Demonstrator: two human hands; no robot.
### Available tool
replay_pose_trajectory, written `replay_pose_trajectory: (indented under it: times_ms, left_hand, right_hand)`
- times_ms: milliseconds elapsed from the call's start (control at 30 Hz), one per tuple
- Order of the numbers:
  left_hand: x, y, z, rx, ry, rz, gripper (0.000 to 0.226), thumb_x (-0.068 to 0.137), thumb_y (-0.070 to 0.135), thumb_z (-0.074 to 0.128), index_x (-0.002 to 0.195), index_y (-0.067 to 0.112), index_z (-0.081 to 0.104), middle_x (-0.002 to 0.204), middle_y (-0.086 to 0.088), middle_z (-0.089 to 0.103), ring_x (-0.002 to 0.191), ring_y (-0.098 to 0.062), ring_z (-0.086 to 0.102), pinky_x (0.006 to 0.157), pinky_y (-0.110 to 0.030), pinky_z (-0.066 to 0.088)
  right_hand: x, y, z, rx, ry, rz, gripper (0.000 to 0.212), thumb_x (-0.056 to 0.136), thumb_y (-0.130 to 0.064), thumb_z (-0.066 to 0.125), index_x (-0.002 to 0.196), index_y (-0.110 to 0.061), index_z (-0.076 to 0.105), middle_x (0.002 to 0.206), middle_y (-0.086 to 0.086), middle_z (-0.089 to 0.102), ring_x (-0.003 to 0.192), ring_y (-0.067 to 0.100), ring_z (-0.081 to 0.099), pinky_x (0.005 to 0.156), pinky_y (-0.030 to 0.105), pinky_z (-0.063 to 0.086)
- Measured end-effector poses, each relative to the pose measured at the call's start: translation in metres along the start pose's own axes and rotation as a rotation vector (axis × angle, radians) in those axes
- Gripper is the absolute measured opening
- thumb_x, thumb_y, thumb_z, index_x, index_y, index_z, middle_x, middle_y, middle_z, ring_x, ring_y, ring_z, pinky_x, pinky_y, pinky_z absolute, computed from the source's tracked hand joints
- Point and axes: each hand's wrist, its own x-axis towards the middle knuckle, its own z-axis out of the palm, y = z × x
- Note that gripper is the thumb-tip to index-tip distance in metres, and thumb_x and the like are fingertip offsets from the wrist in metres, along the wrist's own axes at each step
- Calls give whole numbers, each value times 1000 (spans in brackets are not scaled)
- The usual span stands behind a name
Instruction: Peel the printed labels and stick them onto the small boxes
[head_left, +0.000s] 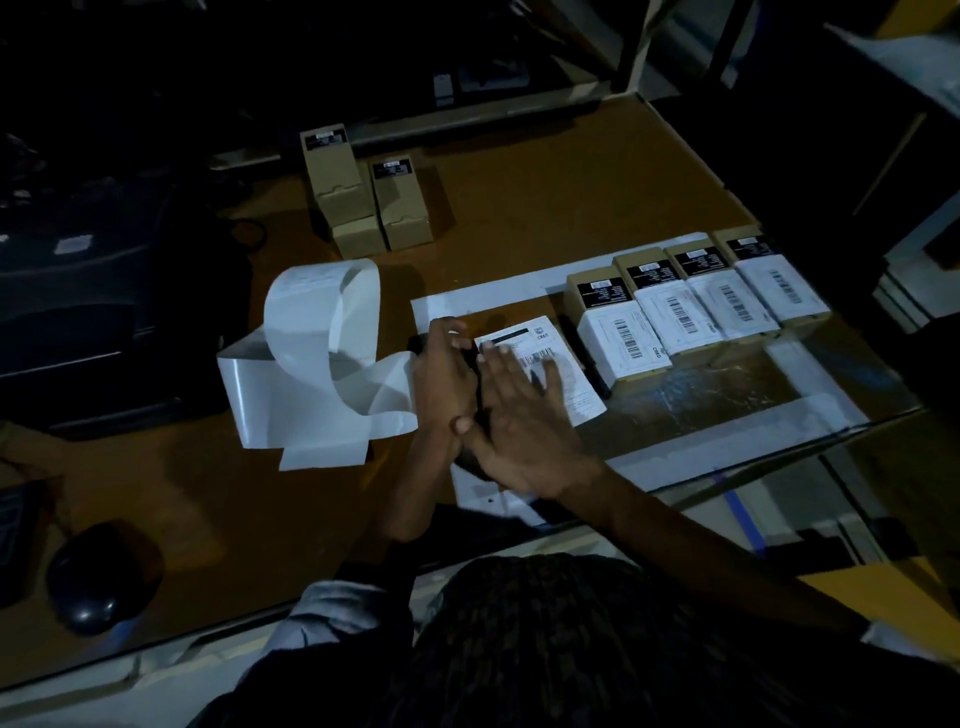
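Now flat R hand (519, 415) presses label (540, 364) under its fingers; L hand (441, 374), curled, grips box edge beside it.

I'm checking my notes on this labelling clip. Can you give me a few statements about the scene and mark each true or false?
1. Four boxes in the row on the right already carry white labels. True.
2. The right hand presses flat on a label. True.
3. The loose backing strip lies right of the hands. False: it curls to their left.
4. The boxes at the back carry white barcode labels. False: only small black ones show.
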Motion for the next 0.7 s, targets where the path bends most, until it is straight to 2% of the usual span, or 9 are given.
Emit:
replay_pose_trajectory:
  times_ms: [67,167,267,333,467,533,600,633,700]
  left_hand:
    - [0,1,-2,8,0,-17,32,94,-7,44,114,16,55,101,-2,67,92,-17,63,68,-11,38]
    - [-1,2,-2,-6,-6,-58,35,94,-11,42,115,15,54,106,-3,66,95,-15,62,63,-4,41]
    - [-1,0,0,-7,-11,-97,37,95,-11,43,119,16,53,110,-3,66,99,-17,63,66,-9,44]
    - [0,0,0,1,-9,-93,37,95,-10,43,118,16,54,109,-3,66,100,-17,63,67,-6,41]
    - [-1,0,1,36,10,-29,36,94,-10,44,120,14,55,110,-4,67,100,-17,62,66,-3,38]
    - [-1,-2,1,49,8,-31,38,93,-11,47,121,13,55,111,-5,68,102,-19,64,68,-5,39]
    - [-1,-2,1,80,4,-37,39,92,-11,49,121,14,55,113,-6,68,103,-21,64,73,-13,47]
    - [-1,0,2,121,12,-14,38,91,-10,51,120,14,56,113,-6,69,103,-23,65,78,-24,53]
    - [0,1,4,262,22,61,33,92,-3,56,120,15,56,113,-8,69,102,-28,66,83,-43,55]
  right_hand:
    - [-1,9,-2,-7,17,5,93,86,-68,-12,161,-14,-2,170,3,-8,154,14,-15,118,52,-22]
    - [-2,36,-7,-35,29,114,92,86,-68,-13,161,-14,-5,169,2,-12,154,13,-14,116,54,-24]
    - [0,38,-7,-47,4,176,97,83,-68,-16,160,-11,-8,168,4,-17,154,15,-19,113,55,-25]
    - [-2,26,-5,-21,9,155,96,84,-69,-14,160,-10,-9,167,6,-18,153,18,-19,113,54,-26]
    - [-16,12,0,-7,-17,-5,95,85,-70,-10,161,-12,-8,168,4,-18,152,15,-24,116,50,-27]
    - [-18,22,0,-19,-14,34,92,87,-69,-9,160,-13,-9,167,3,-19,152,14,-23,116,51,-27]
    - [-18,34,-2,-36,-2,118,91,88,-69,-10,160,-12,-10,167,4,-20,153,16,-22,115,54,-25]
    - [-17,39,-3,-40,-5,142,91,89,-69,-11,160,-12,-11,167,4,-21,152,16,-23,115,56,-24]
    - [-16,44,-7,8,-55,150,85,95,-67,-6,160,-12,-12,166,3,-23,151,14,-25,116,58,-22]
